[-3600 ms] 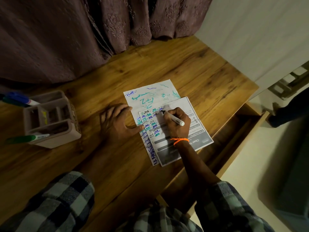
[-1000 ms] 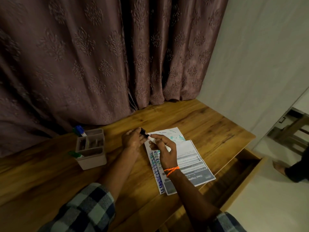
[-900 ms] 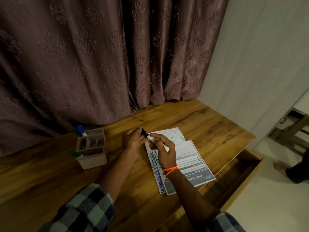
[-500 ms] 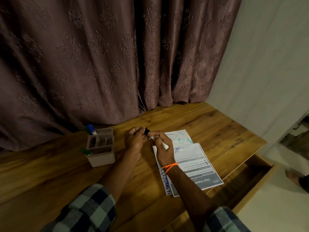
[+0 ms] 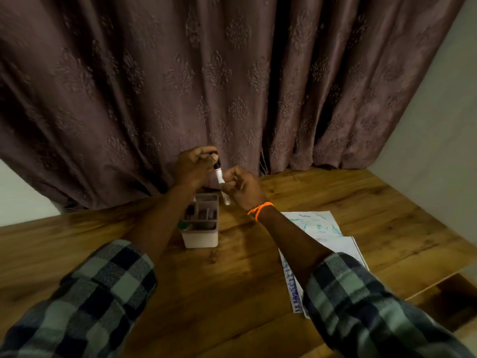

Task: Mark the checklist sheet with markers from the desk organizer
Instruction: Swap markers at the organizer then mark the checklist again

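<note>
A white marker with a black cap point(image 5: 220, 177) is held upright over the desk organizer point(image 5: 200, 223). My left hand point(image 5: 193, 166) pinches its capped top end. My right hand point(image 5: 242, 188), with an orange thread at the wrist, grips its lower barrel. The organizer is a pale box with several compartments; a green marker point(image 5: 182, 224) pokes out at its left side. The checklist sheet point(image 5: 346, 248) lies to the right on a scribbled white paper point(image 5: 313, 224), partly hidden by my right forearm.
The wooden desk point(image 5: 232, 280) stands against a mauve patterned curtain point(image 5: 206, 73). A pale wall point(image 5: 438, 112) closes the right side. An open drawer point(image 5: 449, 298) juts out at the desk's lower right edge.
Both hands have lifted off the sheet and carried the capped marker left and up, over the organizer. The camera has swung left, so the papers now sit at the right.
</note>
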`<state>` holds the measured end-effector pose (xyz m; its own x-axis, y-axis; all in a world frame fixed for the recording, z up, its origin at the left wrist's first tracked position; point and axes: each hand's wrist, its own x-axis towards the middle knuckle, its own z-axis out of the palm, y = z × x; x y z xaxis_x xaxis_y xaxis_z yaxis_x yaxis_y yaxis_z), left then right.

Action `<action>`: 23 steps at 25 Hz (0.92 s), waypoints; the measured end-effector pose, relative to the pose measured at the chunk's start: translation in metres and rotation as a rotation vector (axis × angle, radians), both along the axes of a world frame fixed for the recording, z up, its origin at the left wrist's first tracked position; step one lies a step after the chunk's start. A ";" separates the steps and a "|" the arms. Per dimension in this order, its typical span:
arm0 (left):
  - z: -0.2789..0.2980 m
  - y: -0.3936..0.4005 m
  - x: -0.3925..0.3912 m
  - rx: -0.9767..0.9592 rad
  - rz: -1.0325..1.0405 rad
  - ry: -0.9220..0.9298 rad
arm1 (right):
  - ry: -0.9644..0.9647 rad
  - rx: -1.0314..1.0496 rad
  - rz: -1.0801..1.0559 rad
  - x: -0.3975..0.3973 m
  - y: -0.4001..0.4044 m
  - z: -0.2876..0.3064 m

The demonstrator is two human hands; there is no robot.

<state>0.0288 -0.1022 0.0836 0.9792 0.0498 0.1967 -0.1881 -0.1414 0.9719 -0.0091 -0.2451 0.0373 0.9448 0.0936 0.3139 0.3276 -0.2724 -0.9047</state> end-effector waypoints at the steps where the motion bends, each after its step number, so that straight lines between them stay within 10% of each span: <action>1: 0.002 0.008 0.003 0.077 0.003 -0.037 | 0.022 0.002 -0.011 0.011 0.009 -0.001; 6: -0.004 0.034 0.011 0.267 -0.050 -0.102 | 0.237 -0.284 -0.089 0.054 0.038 -0.006; 11: -0.025 0.043 0.017 0.313 -0.110 -0.021 | 0.010 -0.454 -0.131 0.065 0.054 -0.036; 23: -0.068 0.076 0.027 0.502 -0.120 0.098 | 0.095 -0.426 -0.082 0.062 0.057 -0.040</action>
